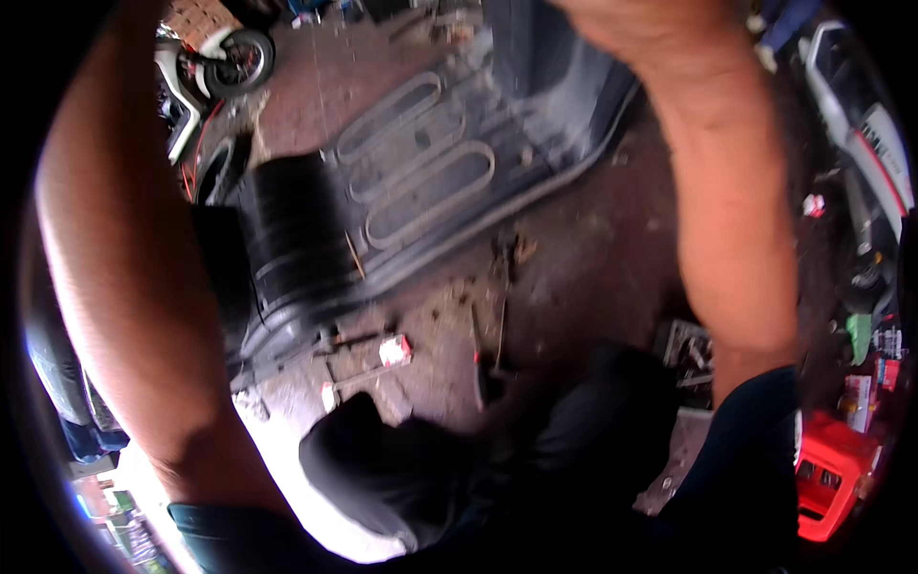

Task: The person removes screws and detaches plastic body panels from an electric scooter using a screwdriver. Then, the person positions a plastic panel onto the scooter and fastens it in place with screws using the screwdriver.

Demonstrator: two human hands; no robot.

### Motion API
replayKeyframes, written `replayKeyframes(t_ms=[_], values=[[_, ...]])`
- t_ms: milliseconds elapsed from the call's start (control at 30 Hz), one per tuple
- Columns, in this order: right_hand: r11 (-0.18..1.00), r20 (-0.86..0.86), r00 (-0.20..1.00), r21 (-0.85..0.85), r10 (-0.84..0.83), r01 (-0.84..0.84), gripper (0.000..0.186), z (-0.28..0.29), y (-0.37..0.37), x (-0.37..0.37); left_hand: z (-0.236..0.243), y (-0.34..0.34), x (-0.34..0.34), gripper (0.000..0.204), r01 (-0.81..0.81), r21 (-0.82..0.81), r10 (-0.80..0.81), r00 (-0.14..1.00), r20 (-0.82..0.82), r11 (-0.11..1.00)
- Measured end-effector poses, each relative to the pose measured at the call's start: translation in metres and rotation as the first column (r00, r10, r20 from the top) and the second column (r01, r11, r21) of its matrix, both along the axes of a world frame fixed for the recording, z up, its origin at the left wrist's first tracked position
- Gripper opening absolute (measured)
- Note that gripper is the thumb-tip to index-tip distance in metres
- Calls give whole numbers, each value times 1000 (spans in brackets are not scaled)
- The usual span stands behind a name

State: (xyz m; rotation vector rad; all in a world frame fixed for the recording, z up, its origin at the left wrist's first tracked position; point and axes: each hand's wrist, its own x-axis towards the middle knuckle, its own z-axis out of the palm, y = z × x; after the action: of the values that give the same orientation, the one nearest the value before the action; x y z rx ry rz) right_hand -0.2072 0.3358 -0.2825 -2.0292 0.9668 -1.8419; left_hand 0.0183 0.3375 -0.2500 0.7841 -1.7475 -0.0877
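Both my forearms reach up past the top of the picture, so neither hand shows. On the left, my bare arm runs along the side of a scooter's dark floorboard (421,182), whose ribbed surface carries raised oval rings. My right arm bends over the floorboard's far right end, beside an upright dark panel (535,48). A black ribbed section (296,225) forms the near left end of the scooter body. On it lies a thin stick-like piece (356,254). What either hand touches is out of sight.
Long thin tools (501,330) and a red-and-white pack (394,350) lie on the stained floor near my dark-clothed knees. A tray of metal parts (688,352) sits by my right elbow. Further right are a red plastic stool (834,476) and a motorcycle (861,134); another wheel (239,63) stands far left.
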Motion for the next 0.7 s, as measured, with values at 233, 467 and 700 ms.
replayKeyframes(t_ms=[233, 467, 700], values=[[964, 52, 966, -101, 253, -247, 21, 43, -21, 13, -3, 26, -15, 21, 152, -169, -181, 967, -177, 974], [953, 403, 901, 172, 162, -249, 11, 58, 5, 25, -162, 83, -30, 17, 194, -258, -265, 923, -278, 946], [886, 463, 839, 207, 285, -415, 12, 68, -5, 21, -451, 201, 7, 55, -535, 828, 41, 843, 536, 166]])
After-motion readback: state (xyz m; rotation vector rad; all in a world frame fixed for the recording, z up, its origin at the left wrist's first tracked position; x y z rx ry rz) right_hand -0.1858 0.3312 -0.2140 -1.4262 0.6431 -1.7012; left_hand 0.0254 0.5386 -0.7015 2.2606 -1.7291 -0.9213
